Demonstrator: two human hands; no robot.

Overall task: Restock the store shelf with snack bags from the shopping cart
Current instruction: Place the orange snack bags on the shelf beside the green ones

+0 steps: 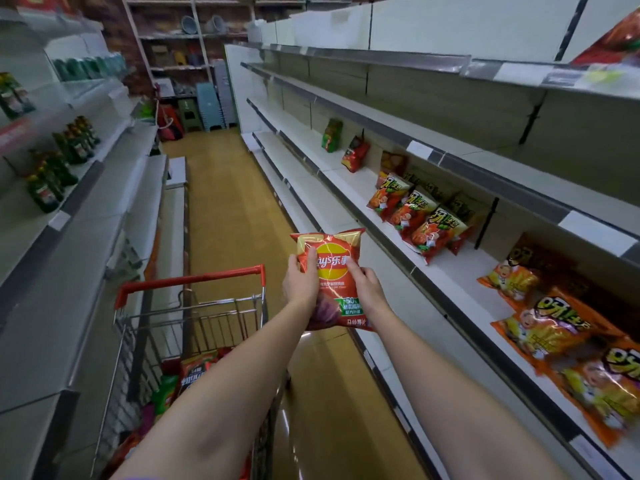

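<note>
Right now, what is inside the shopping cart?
The shopping cart holds several snack bags, red and green ones. The left arm covers part of them, so their number is unclear.

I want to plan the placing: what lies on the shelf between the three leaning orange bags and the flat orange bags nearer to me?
In the head view, that stretch of the shelf between the leaning orange bags and the flat orange bags is bare white board.

The left hand (pixel 300 285) covers the first letters of the logo on the red chip bag (pixel 331 271). The forearms hide most of the shopping cart (pixel 194 306) and its bags. The orange bags (pixel 588 368) at right are cropped by the frame edge. Far shelving (pixel 180 46) is blurred.
</note>
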